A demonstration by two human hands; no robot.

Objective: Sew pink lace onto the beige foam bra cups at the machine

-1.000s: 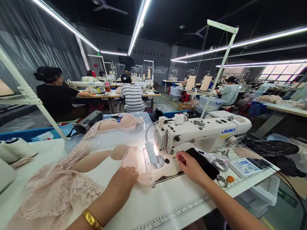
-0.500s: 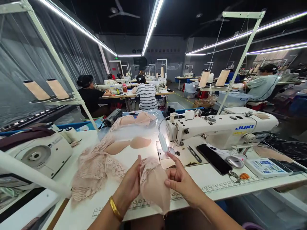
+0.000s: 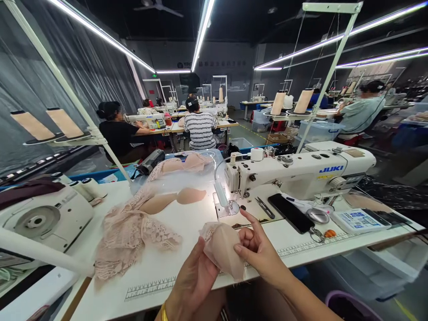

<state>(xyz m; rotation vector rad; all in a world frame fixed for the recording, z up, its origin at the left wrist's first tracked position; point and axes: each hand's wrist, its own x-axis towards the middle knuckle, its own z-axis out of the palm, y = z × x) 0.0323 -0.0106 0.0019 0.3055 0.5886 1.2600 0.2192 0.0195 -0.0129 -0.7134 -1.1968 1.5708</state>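
A beige bra cup (image 3: 224, 246) with a lace edge is held between my hands above the table's front edge. My left hand (image 3: 197, 272) grips its left side, with the thumb near the lace; some fingers are hidden behind the cup. Thumb and fingers of my right hand (image 3: 256, 249) pinch the right side, while the index finger points away toward the sewing machine (image 3: 294, 174). Beyond my hands, the machine's lit needle area (image 3: 229, 207) holds no fabric that I can make out. Beige lace fabric (image 3: 125, 238) lies heaped to the left, near loose cup pieces (image 3: 190, 196).
Thread snips (image 3: 265, 207), a black phone (image 3: 290, 213), a computer mouse (image 3: 317, 216) and a keyring with an orange charm (image 3: 330, 233) lie right of the needle. A thread stand post (image 3: 80, 100) rises at left. Ruler tape (image 3: 150, 287) runs along the front edge. Co-workers sit ahead.
The cup has turned and tilted in my hands, its lower tip swinging right. My left hand has shifted right and lower around it. The whole view has moved slightly.
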